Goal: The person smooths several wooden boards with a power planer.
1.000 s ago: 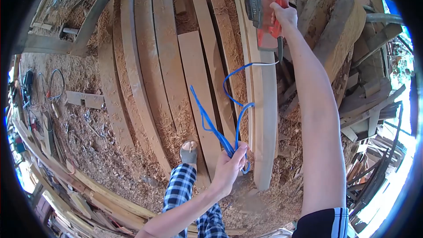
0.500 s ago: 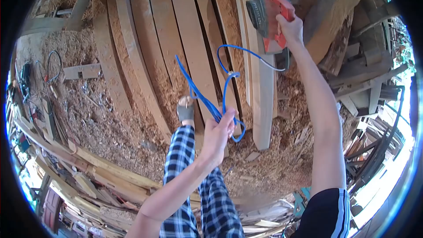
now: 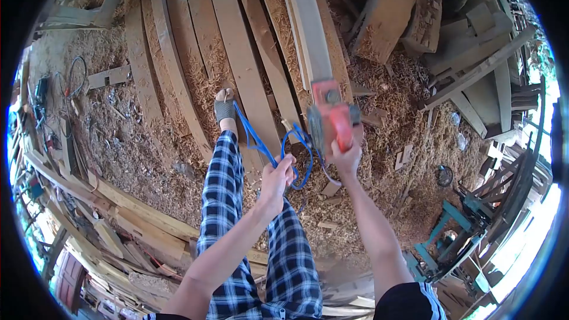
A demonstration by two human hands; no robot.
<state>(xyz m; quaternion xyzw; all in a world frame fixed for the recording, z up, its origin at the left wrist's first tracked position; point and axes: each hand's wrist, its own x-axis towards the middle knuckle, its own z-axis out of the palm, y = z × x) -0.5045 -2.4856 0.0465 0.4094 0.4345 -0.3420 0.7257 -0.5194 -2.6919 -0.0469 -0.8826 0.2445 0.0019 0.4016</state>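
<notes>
My right hand (image 3: 347, 153) is wrapped round the red handle of a red and grey electric planer (image 3: 333, 120). The planer sits over the near end of a long pale beam (image 3: 310, 29) and is slightly blurred. Loops of blue cable (image 3: 255, 136) are bunched in my closed left hand (image 3: 277, 176), left of the planer. Part of the cable hangs near my foot (image 3: 225, 109), and a paler stretch runs below the planer.
Long brown planks (image 3: 237, 53) lie side by side at the upper left, strewn with shavings. Large timber pieces (image 3: 394, 15) are at the upper right. A teal metal frame (image 3: 441, 231) stands lower right, and stacked boards (image 3: 142, 219) lie lower left.
The planer and my right hand have moved back along the beam towards my body. My left hand, still round the cable, has shifted slightly left. The view has moved too.
</notes>
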